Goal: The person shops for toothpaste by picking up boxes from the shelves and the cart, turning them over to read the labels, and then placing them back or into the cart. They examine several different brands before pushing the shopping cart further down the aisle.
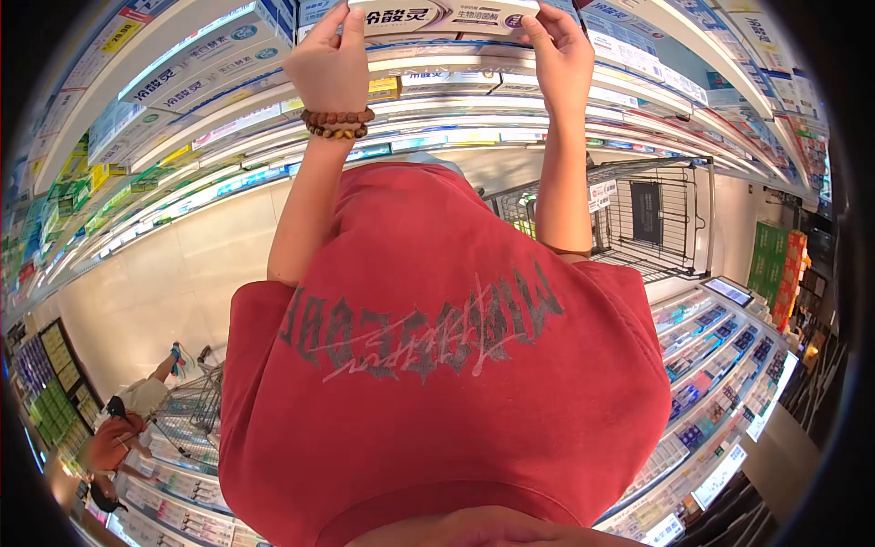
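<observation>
A white toothpaste box with purple and dark Chinese print spans the space between my two hands at the top edge of the head view. My left hand, with beaded bracelets at the wrist, grips its left end. At the right end, the thumb and fingers of my right hand are closed on the box. The upper part of the box is cut off by the view. Similar toothpaste boxes stand on the shelf to the left, and more boxes lie to the right.
Shelf tiers of boxed goods curve across below the hands. A wire shopping cart stands at the right, behind my forearm. Another person is at lower left beside a second cart. A stocked display shelf fills the lower right.
</observation>
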The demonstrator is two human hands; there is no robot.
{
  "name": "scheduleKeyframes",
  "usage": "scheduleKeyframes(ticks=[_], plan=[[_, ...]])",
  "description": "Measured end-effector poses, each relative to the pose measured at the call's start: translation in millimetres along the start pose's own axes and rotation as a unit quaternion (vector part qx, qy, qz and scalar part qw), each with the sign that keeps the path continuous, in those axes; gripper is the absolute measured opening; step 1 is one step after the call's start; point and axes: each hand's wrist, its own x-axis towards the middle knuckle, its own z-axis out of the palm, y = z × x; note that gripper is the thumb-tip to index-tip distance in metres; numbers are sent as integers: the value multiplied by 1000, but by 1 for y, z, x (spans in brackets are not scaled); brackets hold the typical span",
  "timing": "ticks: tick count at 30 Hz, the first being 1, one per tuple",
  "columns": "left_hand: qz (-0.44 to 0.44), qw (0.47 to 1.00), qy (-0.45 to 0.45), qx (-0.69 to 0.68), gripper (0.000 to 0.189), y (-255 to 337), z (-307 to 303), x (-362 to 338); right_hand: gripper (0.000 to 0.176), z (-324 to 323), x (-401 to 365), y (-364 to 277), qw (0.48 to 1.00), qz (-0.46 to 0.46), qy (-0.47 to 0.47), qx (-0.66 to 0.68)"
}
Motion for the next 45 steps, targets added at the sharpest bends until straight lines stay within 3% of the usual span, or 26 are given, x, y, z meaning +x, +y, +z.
scheduleKeyframes(ticks=[1, 2, 3, 5, 9, 10, 13, 19, 22, 25, 26, 30, 33, 34, 40, 45], plan=[[3, 1000, -10, 25, 29, -1, 0, 1, 21, 0, 2, 0, 999, -8, -1, -32], [70, 989, -61, 112, 40, -5, -4, 8, 21, 4, 3, -1, 997, -3, 34, -65], [85, 988, -59, 112, 31, -5, -5, 7, 20, 4, 5, -6, 998, -8, 18, -62], [122, 985, -50, 111, 16, 8, 2, 10, 36, 8, 8, 0, 991, -62, 54, -108], [77, 985, -49, 144, 30, 15, 0, 13, 39, 17, 15, 7, 987, -96, 50, -117], [75, 986, -51, 140, 47, 10, 1, 14, 36, 19, 16, 7, 980, -112, 57, -154], [70, 992, -68, 82, 59, -1, 4, 20, 31, 28, 16, -4, 961, -137, 57, -234], [15, 994, -77, 72, 61, 4, -2, 17, 32, 34, 17, 13, 970, -118, 80, -198], [-46, 989, -126, 62, 63, 5, -8, 17, 31, 38, 16, 14, 960, -139, 81, -229], [-53, 986, -160, -18, 66, -5, -7, 15, 31, 41, 15, 13, 945, -165, 80, -270], [36, 990, -103, -84, 72, -6, -4, 14, 31, 42, 15, 16, 949, -163, 87, -256], [-155, 961, -176, -144, 79, 15, -20, -6, 27, 51, 10, 12, 956, -147, 100, -233], [-78, 983, -149, -72, 76, 22, -24, -21, 30, 52, 11, 15, 951, -172, 105, -233], [-116, 970, -209, -49, 75, 24, -28, -24, 30, 52, 11, 16, 950, -164, 106, -244], [-74, 976, -195, -59, 72, 11, -15, -22, 27, 60, 11, 19, 954, -172, 108, -219], [-96, 975, -190, -59, 72, 10, -18, -16, 25, 69, 12, 11, 956, -175, 86, -219]])
